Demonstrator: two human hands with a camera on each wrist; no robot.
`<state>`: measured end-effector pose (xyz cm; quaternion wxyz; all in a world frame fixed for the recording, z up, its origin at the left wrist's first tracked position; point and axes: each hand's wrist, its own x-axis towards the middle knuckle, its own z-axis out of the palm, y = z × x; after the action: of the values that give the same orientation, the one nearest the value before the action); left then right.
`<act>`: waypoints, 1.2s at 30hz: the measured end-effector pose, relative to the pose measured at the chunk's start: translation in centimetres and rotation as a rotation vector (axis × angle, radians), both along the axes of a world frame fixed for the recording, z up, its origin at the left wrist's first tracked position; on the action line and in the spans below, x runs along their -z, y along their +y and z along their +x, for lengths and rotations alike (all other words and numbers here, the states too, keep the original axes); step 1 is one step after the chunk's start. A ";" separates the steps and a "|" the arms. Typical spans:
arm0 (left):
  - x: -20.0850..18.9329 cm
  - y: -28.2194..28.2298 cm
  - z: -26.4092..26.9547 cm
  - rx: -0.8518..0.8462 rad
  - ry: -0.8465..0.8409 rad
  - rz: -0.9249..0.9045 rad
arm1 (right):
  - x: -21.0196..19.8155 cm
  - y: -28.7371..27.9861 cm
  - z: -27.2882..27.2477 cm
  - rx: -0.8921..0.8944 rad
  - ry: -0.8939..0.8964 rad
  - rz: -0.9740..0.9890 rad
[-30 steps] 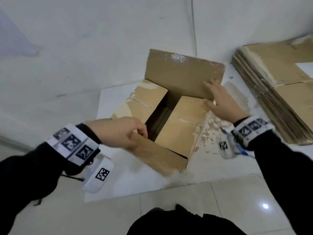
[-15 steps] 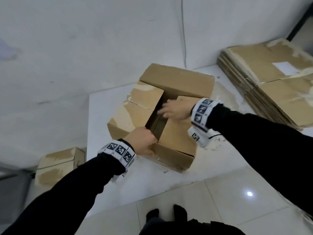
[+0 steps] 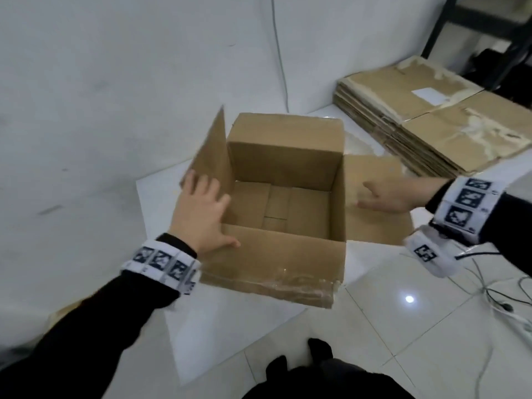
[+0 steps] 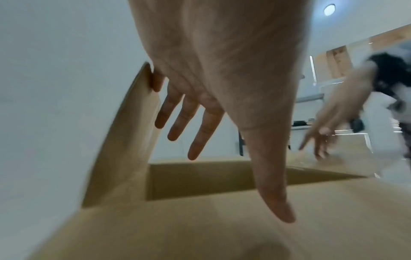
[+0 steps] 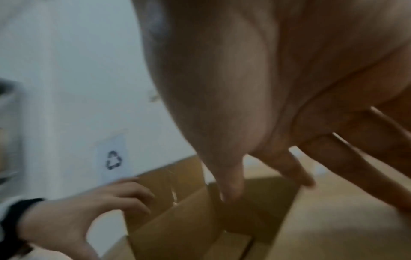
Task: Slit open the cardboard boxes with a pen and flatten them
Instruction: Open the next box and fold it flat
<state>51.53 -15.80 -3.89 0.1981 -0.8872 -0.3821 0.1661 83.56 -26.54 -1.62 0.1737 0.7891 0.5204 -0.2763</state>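
You have swung the cardboard box's (image 3: 285,180) flaps open since before; your left hand (image 3: 201,214) and right hand (image 3: 394,195), mid-frame, press them with fingers spread, gripping nothing.

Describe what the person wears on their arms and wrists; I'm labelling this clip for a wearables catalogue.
Both arms are in long black sleeves. The left wrist band and right wrist band are white, printed with square black-and-white fiducial markers. A white camera unit with its own marker hangs under the right wrist, a thin dark cable trailing from it. Both hands are bare.
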 end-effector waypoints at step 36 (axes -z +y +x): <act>-4.1 2.8 9.5 -0.564 -0.483 -0.628 | 12.8 0.7 0.8 0.362 1.170 0.496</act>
<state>61.03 -13.02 0.18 -0.2266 -0.7791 -0.5742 0.1098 84.35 -25.87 -14.45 -0.3740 0.6004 0.4363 -0.5562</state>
